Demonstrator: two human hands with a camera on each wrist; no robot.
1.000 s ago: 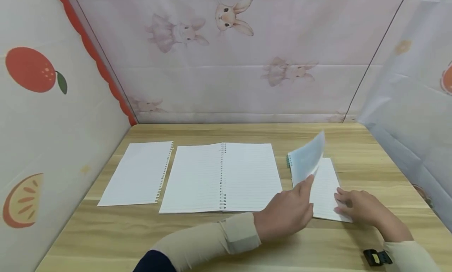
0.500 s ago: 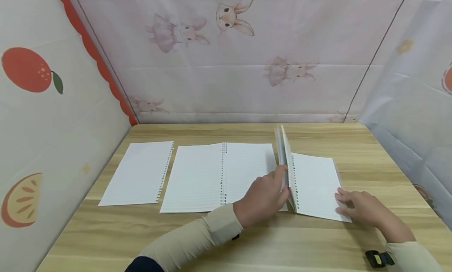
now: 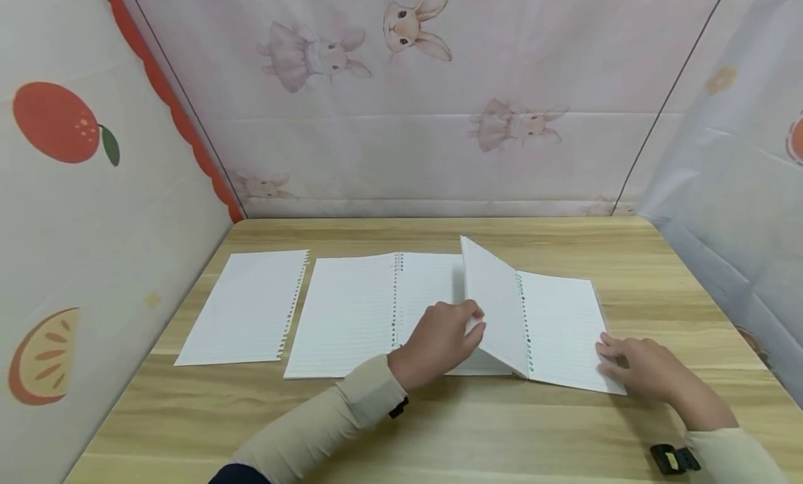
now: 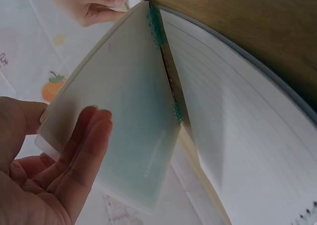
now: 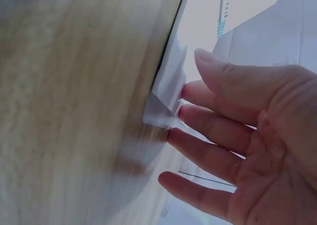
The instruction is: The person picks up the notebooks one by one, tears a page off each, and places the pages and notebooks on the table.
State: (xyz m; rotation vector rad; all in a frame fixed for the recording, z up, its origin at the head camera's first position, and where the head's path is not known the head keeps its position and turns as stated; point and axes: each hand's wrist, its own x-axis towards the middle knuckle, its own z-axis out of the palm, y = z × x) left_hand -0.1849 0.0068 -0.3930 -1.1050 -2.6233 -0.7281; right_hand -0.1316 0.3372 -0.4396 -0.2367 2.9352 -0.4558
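- Small notebook (image 3: 558, 323): right side of table (image 3: 502, 428), right page flat, left flap (image 3: 495, 303) raised at a slant over the big notebook's right page.
- Handling, my guess: light, bendy; flap's bluish cover looks smooth, maybe slippery; pages probably crease or tear at the holes.
- Best hold: flap's free outer edge, cover and pages together; avoid pulling at the teal rings (image 4: 155, 27).
- Left hand (image 3: 439, 341): pinches flap at that outer edge, fingers on the cover side.
- Right hand (image 3: 646, 372): fingers fairly straight, spread, tips at the right edge near the lower corner; pressure hard to tell, wrist view blurry.
- Big notebook (image 3: 351, 316): just left, spread flat, partly hidden by flap and left hand.
- Sheet (image 3: 245, 309): farther left, ragged holed edge facing big notebook, not touching it.
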